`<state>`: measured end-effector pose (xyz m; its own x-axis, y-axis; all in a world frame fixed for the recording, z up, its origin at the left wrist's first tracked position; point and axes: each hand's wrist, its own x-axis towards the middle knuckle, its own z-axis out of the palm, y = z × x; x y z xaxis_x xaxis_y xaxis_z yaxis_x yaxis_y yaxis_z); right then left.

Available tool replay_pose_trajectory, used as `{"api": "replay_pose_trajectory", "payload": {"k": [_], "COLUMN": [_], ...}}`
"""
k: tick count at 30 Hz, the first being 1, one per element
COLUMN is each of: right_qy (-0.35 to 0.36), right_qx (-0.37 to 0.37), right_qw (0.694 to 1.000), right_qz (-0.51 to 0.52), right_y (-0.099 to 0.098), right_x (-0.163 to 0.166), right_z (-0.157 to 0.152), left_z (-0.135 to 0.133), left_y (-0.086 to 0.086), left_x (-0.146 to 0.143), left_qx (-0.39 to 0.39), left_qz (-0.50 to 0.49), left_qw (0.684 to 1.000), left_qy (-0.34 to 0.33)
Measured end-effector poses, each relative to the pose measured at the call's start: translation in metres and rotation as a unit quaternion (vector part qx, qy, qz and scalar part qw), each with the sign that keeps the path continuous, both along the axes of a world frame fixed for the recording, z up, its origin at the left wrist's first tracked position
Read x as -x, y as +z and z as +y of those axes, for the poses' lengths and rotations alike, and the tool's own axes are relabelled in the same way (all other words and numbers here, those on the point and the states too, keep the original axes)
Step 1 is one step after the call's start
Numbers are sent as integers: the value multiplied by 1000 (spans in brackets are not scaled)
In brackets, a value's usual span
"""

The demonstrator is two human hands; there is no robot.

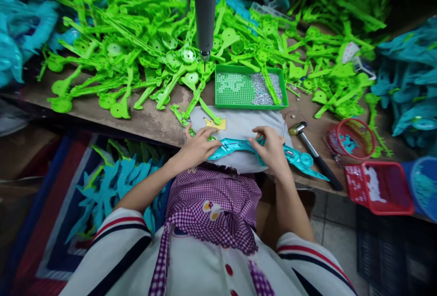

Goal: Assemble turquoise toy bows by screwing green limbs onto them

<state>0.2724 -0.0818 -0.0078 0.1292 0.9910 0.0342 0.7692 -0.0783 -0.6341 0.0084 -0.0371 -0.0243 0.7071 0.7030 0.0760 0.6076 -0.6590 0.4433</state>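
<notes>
A long turquoise plastic shell part lies crosswise on a grey cloth at the table's front edge. My left hand is closed over its left end, with a bright green plastic part close to the fingers. On the right, my right hand grips the shell between thumb and fingers and covers a stretch of it. The shell's pointed right end sticks out past my wrist. Whether small pieces are under my fingertips, I cannot tell.
Overhead hangs an electric screwdriver, its bit above heaped green parts. A green tray of small screws stands behind the cloth. To the right are a hammer, a red round basket, a red square basket and a blue tub.
</notes>
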Motion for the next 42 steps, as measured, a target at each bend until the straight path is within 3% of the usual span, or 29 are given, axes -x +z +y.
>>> {"api": "replay_pose_trajectory", "payload": {"k": [2, 5, 9, 11, 14, 18, 22, 25, 28, 31, 35, 39, 42], "right_qy": [-57, -134, -153, -137, -120, -90, 50, 153, 174, 172, 168, 169, 165], "right_qx": [-83, -210, -321, -294, -191, -108, -132, -172, -185, -160, -160, -171, -174], "right_qw": [991, 952, 904, 911, 940, 968, 986, 973, 962, 963, 960, 957, 957], "right_qz": [90, 178, 237, 255, 255, 210, 90, -21, -97, -133, -160, -163, -162], "right_y": [10, 31, 55, 56, 39, 5, -14, -22, -32, -45, -56, -60, -62], "right_x": [-6, -2, 23, 30, 32, 40, 71, 93, 100, 98, 96, 97, 97], "right_z": [-4, 1, 23, 28, 17, -14, -34, -39, -40, -40, -39, -39, -39], "left_z": [0, 1, -1, -3, -8, -19, -43, -64, -71, -60, -28, 15, 36], "left_y": [-2, -4, -1, 3, 4, -9, -27, -33, -34, -34, -37, -28, 1], "left_x": [0, 0, -3, -2, 9, 33, 55, 68, 79, 81, 63, 32, 23], "left_qx": [5, 14, 14, -3, -31, -72, -81, -69, -66, -87, -117, -56, -38], "left_qz": [-4, -17, -17, -22, -53, -122, -166, -153, -153, -203, -311, -427, -508], "left_qw": [1000, 1000, 1000, 1000, 998, 980, 947, 951, 944, 898, 800, 770, 746], "left_qy": [3, 5, 8, 9, 25, 141, 262, 260, 285, 382, 500, 471, 430]}}
